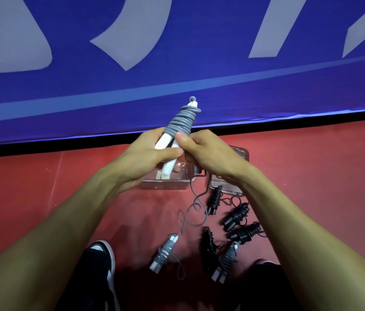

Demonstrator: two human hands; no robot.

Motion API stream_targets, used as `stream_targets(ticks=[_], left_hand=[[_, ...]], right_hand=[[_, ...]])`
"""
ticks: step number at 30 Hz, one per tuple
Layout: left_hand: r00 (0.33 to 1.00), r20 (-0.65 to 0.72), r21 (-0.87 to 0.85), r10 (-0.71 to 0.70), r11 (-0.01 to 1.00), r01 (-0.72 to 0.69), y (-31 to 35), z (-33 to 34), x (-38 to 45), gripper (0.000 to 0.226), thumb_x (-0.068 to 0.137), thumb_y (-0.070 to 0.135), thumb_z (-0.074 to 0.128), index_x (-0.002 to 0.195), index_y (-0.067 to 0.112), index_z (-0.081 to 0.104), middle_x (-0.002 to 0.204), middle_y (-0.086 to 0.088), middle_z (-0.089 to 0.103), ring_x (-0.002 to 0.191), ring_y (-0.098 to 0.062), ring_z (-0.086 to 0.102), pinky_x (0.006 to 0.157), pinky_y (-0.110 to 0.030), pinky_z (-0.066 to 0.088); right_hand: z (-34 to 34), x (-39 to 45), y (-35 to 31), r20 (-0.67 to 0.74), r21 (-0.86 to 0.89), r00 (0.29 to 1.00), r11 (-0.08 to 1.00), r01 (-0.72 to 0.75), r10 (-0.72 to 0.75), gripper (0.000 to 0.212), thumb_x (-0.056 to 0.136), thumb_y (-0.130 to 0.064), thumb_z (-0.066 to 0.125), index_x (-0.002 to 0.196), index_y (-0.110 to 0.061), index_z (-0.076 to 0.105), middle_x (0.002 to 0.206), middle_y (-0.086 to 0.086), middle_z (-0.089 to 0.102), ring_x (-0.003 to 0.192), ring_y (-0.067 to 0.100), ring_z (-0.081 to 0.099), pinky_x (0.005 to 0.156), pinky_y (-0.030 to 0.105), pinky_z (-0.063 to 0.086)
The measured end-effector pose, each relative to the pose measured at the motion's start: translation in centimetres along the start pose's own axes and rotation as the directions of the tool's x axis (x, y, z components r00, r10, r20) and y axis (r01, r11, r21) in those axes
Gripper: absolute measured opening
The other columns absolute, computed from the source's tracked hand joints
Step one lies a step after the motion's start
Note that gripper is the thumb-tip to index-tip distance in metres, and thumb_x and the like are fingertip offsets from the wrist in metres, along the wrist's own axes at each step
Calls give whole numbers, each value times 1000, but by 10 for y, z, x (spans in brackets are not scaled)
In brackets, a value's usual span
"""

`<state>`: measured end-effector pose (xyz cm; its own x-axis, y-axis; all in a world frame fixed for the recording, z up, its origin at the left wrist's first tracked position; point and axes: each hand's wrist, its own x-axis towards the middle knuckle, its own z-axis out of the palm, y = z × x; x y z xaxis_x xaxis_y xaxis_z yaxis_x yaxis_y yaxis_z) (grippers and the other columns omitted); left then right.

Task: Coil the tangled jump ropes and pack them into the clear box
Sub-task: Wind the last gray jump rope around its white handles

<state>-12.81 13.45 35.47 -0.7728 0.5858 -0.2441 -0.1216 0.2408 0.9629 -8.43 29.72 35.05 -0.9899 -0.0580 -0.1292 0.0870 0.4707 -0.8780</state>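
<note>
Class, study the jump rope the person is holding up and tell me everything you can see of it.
The held jump rope has white, smooth, plastic-looking handles laid side by side, with grey cord wound in tight turns round their upper part. It tilts up and away, over the clear box. The left hand grips the lower handles; the right hand pinches the cord beside them. A loose tail of grey cord hangs down and curls on the red floor, so the winding is unfinished.

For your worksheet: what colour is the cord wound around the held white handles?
Grey cord, head view.
</note>
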Motion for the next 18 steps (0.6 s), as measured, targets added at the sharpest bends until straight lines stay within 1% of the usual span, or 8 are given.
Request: stream_targets(ticks=[2, 3, 6, 9, 11, 13, 14, 18], left_hand=[[998, 60, -103, -30, 994, 36, 1, 1, -1, 23, 97, -4, 54, 114, 9, 62, 100, -20, 69, 89, -31, 69, 81, -44, 62], [998, 60, -102, -26, 994, 32, 0, 1, -1, 23, 98, -4, 54, 116, 9, 60, 96, -18, 68, 82, -30, 69, 76, -42, 62], [999, -18, 57, 41, 998, -39, -4, 2, -1, 22, 96, 2, 59, 117, 7, 56, 80, -4, 66, 66, -21, 62, 67, -40, 54], [989, -109, 260, 102, 963, -71, -4, 4, 0, 19, 96, 9, 61, 113, 11, 54, 82, -1, 63, 65, -13, 58, 60, -27, 50], [984, -119, 381, 133, 921, -79, -3, 7, -1, 16, 98, 16, 59, 112, 17, 50, 86, 5, 63, 71, -11, 58, 64, -28, 48], [986, -109, 462, 126, 885, -61, -4, 9, -2, 19, 99, 20, 58, 114, 22, 47, 96, 4, 66, 88, -15, 62, 78, -35, 48], [989, -98, 458, 106, 888, -50, -5, 9, -2, 23, 98, 19, 59, 116, 23, 46, 100, 3, 67, 95, -17, 63, 84, -37, 48], [994, -68, 363, 80, 931, -51, -8, 9, 2, 26, 91, 25, 67, 112, 25, 54, 106, 4, 70, 100, -16, 66, 94, -42, 52]], right_hand=[[1, 1, 0, -3, -46, 1000, 999, 20, -21, 63, 107, -42, 41, 70, 7, 53, 56, -2, 37, 48, 7, 29, 51, 24, 25], [1, 1, 0, -18, -85, 1000, 996, 19, -20, 63, 107, -43, 41, 68, 5, 53, 55, -2, 39, 48, 6, 30, 51, 23, 27], [2, 1, 2, -79, -221, 997, 975, -33, 16, 62, 105, -49, 40, 58, -12, 54, 46, -7, 47, 46, 6, 43, 49, 19, 30], [3, -2, -1, -99, -279, 994, 957, -81, 55, 69, 102, -59, 38, 61, -10, 66, 42, -13, 56, 52, 6, 54, 55, 23, 38], [3, -4, -3, -108, -257, 991, 961, -103, 78, 73, 98, -66, 37, 57, -11, 61, 41, -9, 54, 47, 9, 49, 52, 25, 36], [2, -5, -5, -112, -216, 991, 972, -94, 71, 69, 97, -67, 40, 51, -16, 48, 41, -7, 46, 44, 9, 41, 48, 23, 32], [2, -4, -5, -111, -207, 992, 975, -78, 55, 67, 98, -64, 42, 51, -18, 44, 41, -7, 43, 44, 9, 39, 46, 21, 29], [1, -2, -3, -97, -209, 995, 977, -46, 26, 61, 102, -56, 43, 59, -14, 54, 53, -3, 47, 48, 9, 38, 47, 22, 30]])
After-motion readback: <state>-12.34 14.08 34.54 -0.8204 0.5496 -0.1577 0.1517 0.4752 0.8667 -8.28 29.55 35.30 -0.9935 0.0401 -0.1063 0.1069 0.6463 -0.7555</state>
